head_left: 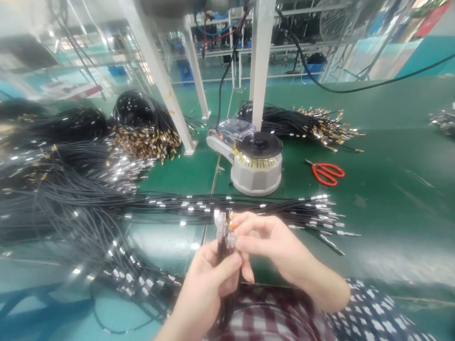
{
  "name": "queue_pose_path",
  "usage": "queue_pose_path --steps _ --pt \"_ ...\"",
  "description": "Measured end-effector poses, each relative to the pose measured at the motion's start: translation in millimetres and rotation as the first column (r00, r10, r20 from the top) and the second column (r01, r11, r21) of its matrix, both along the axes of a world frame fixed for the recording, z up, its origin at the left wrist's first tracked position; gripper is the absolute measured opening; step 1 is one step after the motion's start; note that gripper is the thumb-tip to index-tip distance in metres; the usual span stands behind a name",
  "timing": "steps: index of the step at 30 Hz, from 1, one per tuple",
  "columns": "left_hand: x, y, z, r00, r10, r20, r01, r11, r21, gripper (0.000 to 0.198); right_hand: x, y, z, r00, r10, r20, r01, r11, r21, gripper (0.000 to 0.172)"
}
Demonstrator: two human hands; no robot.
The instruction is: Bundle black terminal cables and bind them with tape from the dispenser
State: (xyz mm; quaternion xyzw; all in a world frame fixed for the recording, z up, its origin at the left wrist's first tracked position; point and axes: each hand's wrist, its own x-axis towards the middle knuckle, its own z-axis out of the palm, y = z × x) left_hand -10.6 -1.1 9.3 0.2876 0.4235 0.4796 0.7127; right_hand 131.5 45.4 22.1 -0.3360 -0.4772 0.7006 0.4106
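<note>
My left hand (213, 277) is wrapped around a bundle of black cables (225, 307), whose pale, shiny ends point upward. At the top of that bundle, my right hand (271, 242) pinches at the cable ends, its fingertips close to the left thumb. Small orange-gold tips show by the right fingers; exactly which end is pinched is partly hidden. Just beyond both hands lies a long row of black cables (177, 202) with white labels and silver ends. More labelled cables (136, 276) trail off to the left.
A round white tape dispenser (256, 167) stands behind the cable row. Red-handled scissors (327, 173) lie right of it. Gold-tipped cables (313, 125) lie behind, and large cable heaps (76, 143) cover the left. White posts (262, 57) rise from the green table (399, 194).
</note>
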Motion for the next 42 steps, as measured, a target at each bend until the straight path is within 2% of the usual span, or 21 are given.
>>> queue_pose_path --steps 3,6,10,11,13,15,16,17,19,22,26,30,33,35,38,40,42 --pt "-1.7 0.6 -2.3 1.0 -0.021 -0.003 0.021 1.0 -0.02 0.033 1.5 2.4 -1.8 0.999 0.034 -0.034 -0.035 0.999 -0.008 0.022" --pt "-2.1 1.4 -1.5 0.999 0.044 -0.02 -0.044 0.998 -0.041 0.03 8.5 4.6 -6.6 0.997 0.064 -0.051 -0.063 0.998 0.018 0.02" --pt "-1.5 2.3 3.2 0.986 0.163 -0.022 -0.163 0.987 -0.002 0.023 29.6 7.5 -10.1 0.991 0.064 0.118 -0.081 0.986 0.147 0.012" --pt "-1.2 2.6 4.1 0.983 0.181 -0.021 -0.181 0.984 0.003 0.021 35.5 8.2 -9.3 0.984 0.026 0.176 -0.059 0.981 0.185 0.01" --pt "-0.2 3.2 4.9 0.981 0.194 -0.02 -0.194 0.981 0.007 0.016 44.9 9.2 -5.1 0.949 -0.157 0.272 0.075 0.955 0.288 0.012" --pt "1.0 3.8 4.4 0.982 0.188 -0.032 -0.187 0.982 0.016 0.014 48.8 8.9 1.3 0.894 -0.346 0.283 0.22 0.891 0.397 0.012" --pt "1.5 4.1 4.0 0.982 0.182 -0.04 -0.182 0.983 0.017 0.013 48.4 8.3 4.6 0.888 -0.375 0.266 0.242 0.874 0.422 0.011" --pt "1.8 4.3 3.7 0.983 0.177 -0.043 -0.177 0.984 0.011 0.014 46.6 7.5 7.4 0.906 -0.349 0.242 0.227 0.879 0.419 0.009" --pt "1.6 4.4 3.7 0.984 0.172 -0.041 -0.173 0.985 -0.014 0.015 40.3 6.1 10.4 0.961 -0.208 0.183 0.135 0.928 0.347 0.007" --pt "-1.0 4.2 5.9 0.977 0.203 -0.058 -0.205 0.979 -0.019 0.015 30.0 6.2 7.9 0.992 -0.077 0.099 0.052 0.97 0.239 0.011" --pt "-3.9 2.9 8.7 0.962 0.244 -0.119 -0.241 0.97 0.042 0.013 20.8 7.1 1.6 0.993 -0.084 0.082 0.062 0.969 0.239 0.015" --pt "-2.5 -0.6 6.8 0.969 0.199 -0.144 -0.19 0.979 0.072 0.013 10.5 4.4 2.2 0.939 -0.219 0.264 0.13 0.94 0.317 0.01" --pt "-2.4 -1.6 4.1 0.968 0.176 -0.177 -0.163 0.983 0.085 0.016 4.1 3.5 4.4 0.907 -0.276 0.317 0.147 0.915 0.376 0.004" --pt "-4.0 -0.8 3.5 0.95 0.243 -0.197 -0.222 0.967 0.123 0.018 3.2 4.9 6.0 0.915 -0.261 0.306 0.138 0.918 0.371 0.011" --pt "-6.3 1.0 5.1 0.921 0.352 -0.168 -0.331 0.933 0.139 0.018 5.8 8.9 9.1 0.939 -0.158 0.306 0.069 0.956 0.284 0.016" --pt "-6.1 1.5 6.8 0.946 0.285 -0.154 -0.276 0.958 0.077 0.019 7.7 11.2 11.1 0.95 -0.093 0.298 0.02 0.97 0.241 0.017" --pt "-4.7 1.6 7.7 0.976 0.144 -0.163 -0.143 0.99 0.018 0.021 8.3 12.4 11.5 0.957 -0.067 0.284 0.0 0.973 0.23 0.017"
